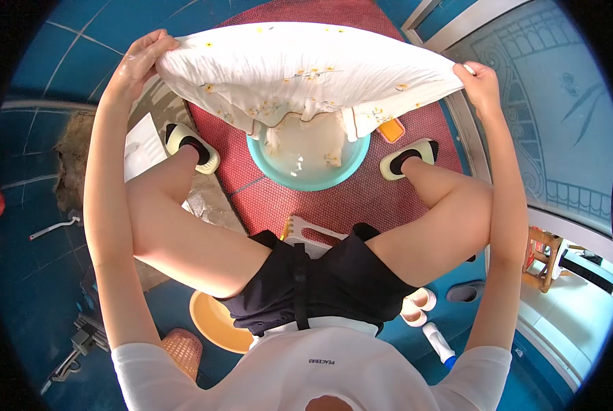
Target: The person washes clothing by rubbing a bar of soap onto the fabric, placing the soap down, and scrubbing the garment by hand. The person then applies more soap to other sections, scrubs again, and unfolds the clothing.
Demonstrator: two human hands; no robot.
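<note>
A white cloth garment [306, 58] with small yellow flowers is stretched wide between my two hands. At its left end, my left hand [142, 61] is closed on the fabric, with what looks like suds on the skin. My right hand [479, 82] grips the opposite end, fingers wrapped around the edge. The garment's lower part hangs into a turquoise basin [306, 185] on the floor, which holds cloudy water. Some of the flowered fabric lies in that water. Whether it is a dress or another garment I cannot tell.
Red mat [245, 198] lies under the basin, with an orange soap dish [391, 130] beside it. A glass door [546, 103] stands at the right. Behind me are a yellow basin [217, 329], a pink basket [182, 349], slippers [416, 308] and a white bottle [438, 341].
</note>
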